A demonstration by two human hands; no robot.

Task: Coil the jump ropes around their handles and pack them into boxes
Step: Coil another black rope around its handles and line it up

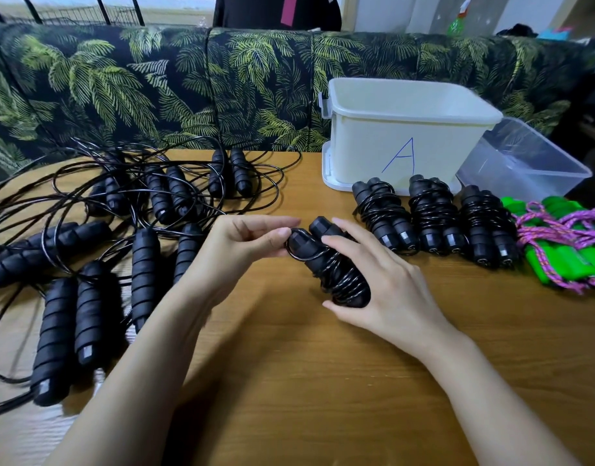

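Black cord, wound tight, and the left hand (249, 243) has its fingers (279, 235) pinched on the last loop at the top end of the coiled jump rope (340, 274). The right hand (390, 290) wraps the bundle from the side, fingers curled over both handles and thumb tucked under the lower end. It is held low over the middle of the desk (323, 381). This looks like the tuck-in, the final bit of securing. Here is the danger: that cord looks springy, so if the left pinch lets go before the end is locked under a turn, the coil could spring open. If the right hand loosens, the turns could slide off the handle ends. Moving outward, just right of the hands, 3 finished bundles (434, 216) lie in a row in front of 1 white box (407, 142) marked A. Beside it leans 1 clear box (525, 163). Far right are the green-handled ropes (558, 250) with pink cord, and I can't tell how many. On the left sprawl the loose ropes (144, 203). I make it about 6 pairs of handles, but the cords cross so much that lifting one could drag its neighbours along.
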